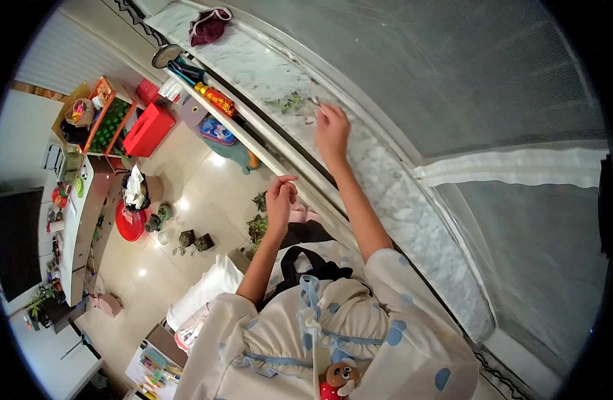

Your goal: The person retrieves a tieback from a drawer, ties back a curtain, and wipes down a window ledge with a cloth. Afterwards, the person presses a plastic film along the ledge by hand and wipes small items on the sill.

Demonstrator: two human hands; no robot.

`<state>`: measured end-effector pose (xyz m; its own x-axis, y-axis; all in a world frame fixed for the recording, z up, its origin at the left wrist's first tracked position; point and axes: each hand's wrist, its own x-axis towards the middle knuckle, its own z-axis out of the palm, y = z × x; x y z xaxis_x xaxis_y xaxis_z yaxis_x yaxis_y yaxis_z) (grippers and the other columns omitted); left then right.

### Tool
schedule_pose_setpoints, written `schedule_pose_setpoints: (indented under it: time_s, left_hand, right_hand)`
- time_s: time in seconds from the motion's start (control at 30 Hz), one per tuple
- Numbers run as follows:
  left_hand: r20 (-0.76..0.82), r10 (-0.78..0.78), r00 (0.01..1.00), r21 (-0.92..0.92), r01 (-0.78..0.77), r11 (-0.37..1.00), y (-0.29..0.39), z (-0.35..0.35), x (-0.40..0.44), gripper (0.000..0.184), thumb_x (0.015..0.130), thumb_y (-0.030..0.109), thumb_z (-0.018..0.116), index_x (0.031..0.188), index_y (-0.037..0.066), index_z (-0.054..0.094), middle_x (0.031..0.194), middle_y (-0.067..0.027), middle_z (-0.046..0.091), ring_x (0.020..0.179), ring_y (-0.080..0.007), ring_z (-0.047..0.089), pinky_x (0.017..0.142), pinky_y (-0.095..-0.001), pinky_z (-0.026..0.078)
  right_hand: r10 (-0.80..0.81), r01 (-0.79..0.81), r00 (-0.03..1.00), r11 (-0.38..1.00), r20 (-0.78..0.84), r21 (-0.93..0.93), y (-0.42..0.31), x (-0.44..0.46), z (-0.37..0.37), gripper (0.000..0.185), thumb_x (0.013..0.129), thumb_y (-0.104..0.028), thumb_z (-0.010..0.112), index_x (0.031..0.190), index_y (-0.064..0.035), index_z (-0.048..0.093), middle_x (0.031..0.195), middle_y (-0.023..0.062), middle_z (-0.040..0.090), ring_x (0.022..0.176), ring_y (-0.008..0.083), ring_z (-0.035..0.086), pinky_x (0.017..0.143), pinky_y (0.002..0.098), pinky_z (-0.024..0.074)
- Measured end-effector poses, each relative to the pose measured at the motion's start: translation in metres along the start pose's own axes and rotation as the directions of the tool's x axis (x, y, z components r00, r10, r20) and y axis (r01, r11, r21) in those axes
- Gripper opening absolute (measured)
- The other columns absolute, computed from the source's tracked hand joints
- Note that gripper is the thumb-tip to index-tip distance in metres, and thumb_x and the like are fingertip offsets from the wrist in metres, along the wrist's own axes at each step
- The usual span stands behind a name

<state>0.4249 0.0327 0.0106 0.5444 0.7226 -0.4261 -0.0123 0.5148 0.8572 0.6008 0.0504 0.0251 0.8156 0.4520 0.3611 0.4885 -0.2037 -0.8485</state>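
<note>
My right hand (pixel 332 131) reaches over a marble-patterned window sill (pixel 393 180), its fingers closed in a pinch. A small pale piece shows at the fingertips, too small to name. Just left of these fingertips, green leafy sprigs (pixel 290 103) lie on the sill with dark crumbs scattered around them. My left hand (pixel 280 199) is held in the air beside the sill's inner edge, over the floor. Its fingers are loosely bent and apart, and no object shows in them.
A maroon cloth (pixel 210 27) lies at the sill's far end. Window mesh (pixel 466 73) borders the sill. Potted plants (pixel 196 240), a red basin (pixel 131 223), a bin (pixel 136 190) and a red box (pixel 150 130) stand on the tiled floor. Leafy plants (pixel 258 227) sit below my left hand.
</note>
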Motion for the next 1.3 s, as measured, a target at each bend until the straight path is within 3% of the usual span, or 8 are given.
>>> schedule_pose_setpoints:
  time_s: [0.07,0.2,0.33,0.73,0.83,0.97,1.13,1.3]
  left_hand:
    - [-0.003,0.005,1.000,0.011,-0.005,1.000,0.002,0.001,0.001,0.021,0.082,0.004,0.038,0.094,0.000,0.056,0.063,0.0012,0.047,0.053,-0.0048,0.039,0.049,-0.0178,0.032]
    - [0.006,0.008,1.000,0.018,-0.008,1.000,0.000,0.003,0.003,0.020,0.083,0.005,0.038,0.094,0.001,0.055,0.064,0.0014,0.046,0.052,-0.0052,0.038,0.047,-0.0183,0.031]
    - [0.016,0.009,1.000,-0.010,-0.009,1.000,-0.007,0.002,0.007,0.020,0.084,0.005,0.037,0.094,0.002,0.054,0.063,0.0015,0.044,0.051,-0.0056,0.036,0.046,-0.0189,0.030]
    - [-0.042,0.036,0.998,0.033,-0.035,0.999,-0.006,-0.002,-0.002,0.021,0.083,0.005,0.037,0.093,0.001,0.054,0.063,0.0016,0.044,0.053,-0.0059,0.037,0.048,-0.0193,0.030]
    - [-0.051,0.018,0.999,0.040,-0.016,0.999,-0.005,0.001,-0.004,0.021,0.083,0.005,0.037,0.094,0.001,0.055,0.063,0.0014,0.045,0.053,-0.0061,0.038,0.048,-0.0195,0.031]
    - [-0.049,0.021,0.999,0.032,-0.019,0.999,-0.009,0.003,-0.002,0.021,0.082,0.004,0.038,0.091,0.002,0.056,0.062,0.0013,0.047,0.053,-0.0051,0.039,0.049,-0.0183,0.032]
    - [-0.029,0.225,0.974,0.139,-0.219,0.966,-0.014,0.016,0.009,0.027,0.083,0.006,0.037,0.105,-0.002,0.051,0.089,-0.0066,0.054,0.077,-0.0127,0.051,0.070,-0.0241,0.043]
    - [-0.022,0.282,0.959,0.026,-0.282,0.959,-0.013,0.036,0.026,0.043,0.087,0.012,0.036,0.126,-0.002,0.032,0.123,-0.0130,0.040,0.114,-0.0212,0.041,0.098,-0.0323,0.033]
  right_hand:
    - [0.076,-0.072,0.994,0.996,-0.084,0.056,0.001,-0.023,-0.032,0.022,0.072,0.002,0.055,0.093,-0.0021,0.062,0.085,0.0115,0.056,0.084,0.0271,0.051,0.075,0.0367,0.0413]
    - [-0.150,0.050,0.976,0.860,-0.158,-0.508,0.009,-0.055,-0.099,0.023,0.070,0.002,0.057,0.091,-0.0055,0.063,0.089,0.0078,0.053,0.088,0.0263,0.048,0.074,0.0371,0.0408]
    - [-0.038,-0.015,0.997,0.771,-0.069,-0.636,0.018,-0.076,-0.104,0.026,0.072,0.003,0.057,0.096,-0.0046,0.061,0.091,0.0080,0.052,0.090,0.0271,0.047,0.079,0.0353,0.0381]
    - [-0.102,0.158,0.982,0.908,0.160,-0.389,-0.011,-0.028,0.022,0.024,0.072,0.004,0.049,0.095,0.0031,0.056,0.092,0.0146,0.050,0.092,0.0299,0.048,0.080,0.0361,0.0405]
    - [-0.108,0.133,0.987,0.961,0.115,-0.243,-0.013,-0.013,0.029,0.017,0.073,0.000,0.052,0.088,0.0037,0.059,0.086,0.0144,0.054,0.083,0.0284,0.052,0.074,0.0334,0.0430]
    - [0.184,-0.166,0.959,0.981,-0.216,0.100,-0.004,-0.017,-0.028,0.013,0.072,-0.006,0.061,0.083,0.0023,0.062,0.075,0.0108,0.058,0.063,0.0216,0.054,0.061,0.0280,0.0433]
    - [-0.020,-0.118,0.949,0.903,-0.315,-0.414,0.020,-0.067,-0.137,0.014,0.067,0.002,0.060,0.081,-0.0005,0.059,0.090,0.0119,0.052,0.087,0.0263,0.049,0.073,0.0337,0.0427]
    - [0.064,-0.137,0.983,0.878,-0.172,-0.459,0.036,-0.092,-0.142,0.018,0.068,0.001,0.059,0.086,-0.0012,0.057,0.094,0.0123,0.050,0.091,0.0283,0.048,0.078,0.0356,0.0410]
